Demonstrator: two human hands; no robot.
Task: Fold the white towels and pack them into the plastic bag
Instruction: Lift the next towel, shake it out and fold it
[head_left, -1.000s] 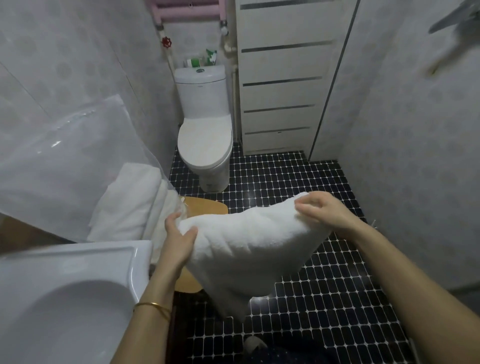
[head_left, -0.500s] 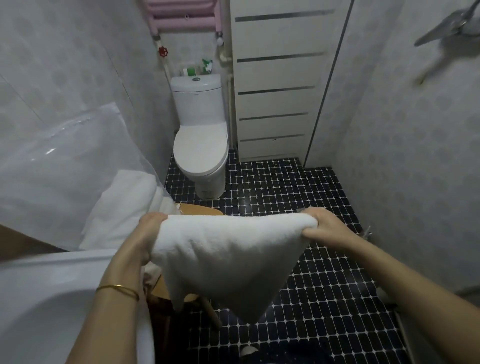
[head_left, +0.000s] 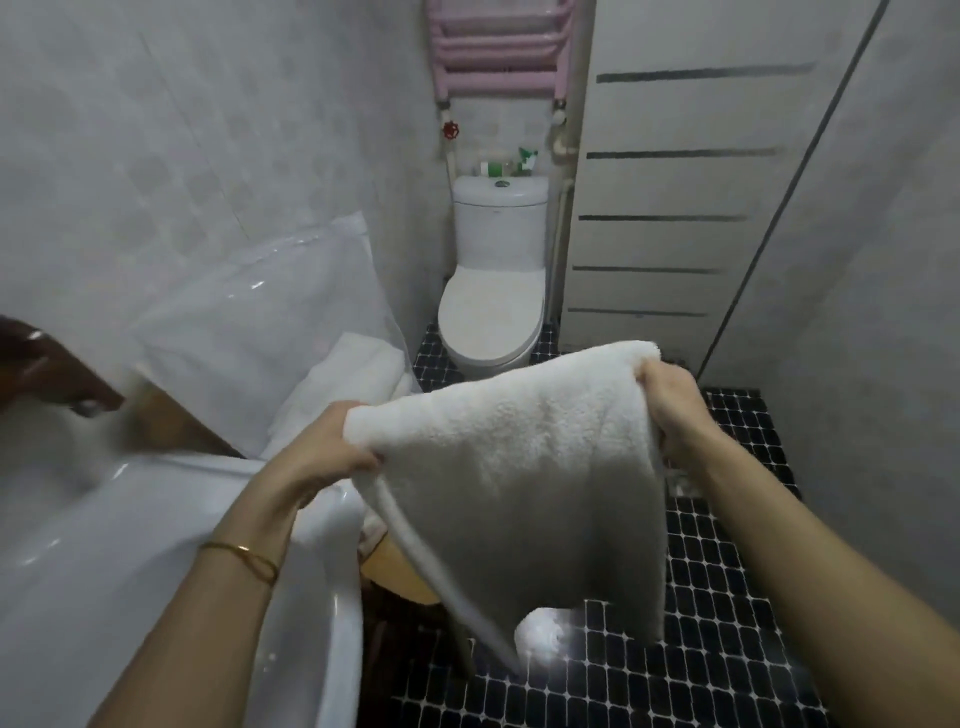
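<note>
A white towel (head_left: 519, 493) hung over black mosaic floor tiles (head_left: 727, 649); the wall rack (head_left: 498, 52) was pink.

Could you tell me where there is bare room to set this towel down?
Free: the closed toilet lid, the sink, and the tiled floor right of it. Crowded: the stool, under the plastic bag and folded towels.

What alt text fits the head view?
The left hand and right hand hold a white towel by its top edge above a dark tiled floor. At left, a clear plastic bag holds folded towels; a toilet stands behind.
</note>
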